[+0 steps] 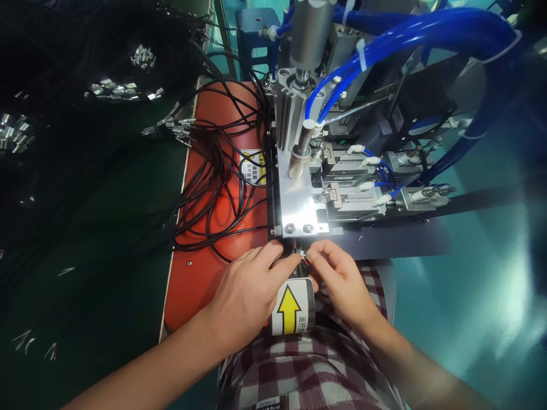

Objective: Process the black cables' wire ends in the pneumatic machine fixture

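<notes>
Two bare hands work at the near edge of one metal plate (294, 199), below its two bolts (290, 228). The right hand's fingers (331, 259) pinch one bunch of coloured wires (303, 255); the left hand (245, 285) touches close beside, its grip impossible to tell. Black cables (200, 199), too tangled to count, overhang the orange panel's (200, 290) left edge.

I saw black cables (216, 161) looped over the red cover (200, 287), silver-coloured ends (183, 128) crossing the right edge of the dark green counter (123, 228). Shiny clusters (143, 57) and loose wire scraps (52, 351) lay farther in from that edge.
</notes>
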`<action>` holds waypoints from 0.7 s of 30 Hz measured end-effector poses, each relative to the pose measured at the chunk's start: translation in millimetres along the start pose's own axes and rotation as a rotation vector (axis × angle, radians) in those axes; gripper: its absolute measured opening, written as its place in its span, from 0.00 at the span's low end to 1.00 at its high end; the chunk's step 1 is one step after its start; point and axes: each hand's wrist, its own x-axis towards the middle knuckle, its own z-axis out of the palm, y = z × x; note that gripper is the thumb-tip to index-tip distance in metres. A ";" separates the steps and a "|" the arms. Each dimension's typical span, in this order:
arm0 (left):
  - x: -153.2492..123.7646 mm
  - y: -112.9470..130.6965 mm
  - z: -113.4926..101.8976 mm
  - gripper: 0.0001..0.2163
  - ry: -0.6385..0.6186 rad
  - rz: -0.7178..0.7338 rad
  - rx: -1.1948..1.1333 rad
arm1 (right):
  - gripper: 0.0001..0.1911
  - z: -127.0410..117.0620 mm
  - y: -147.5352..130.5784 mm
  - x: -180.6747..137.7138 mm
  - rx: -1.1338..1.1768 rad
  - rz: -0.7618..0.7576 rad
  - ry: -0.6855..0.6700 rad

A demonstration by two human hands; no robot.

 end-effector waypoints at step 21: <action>-5.1 -11.9 4.8 0.15 0.016 0.023 -0.171 | 0.13 -4.7 1.0 7.1 -0.024 -0.025 -0.062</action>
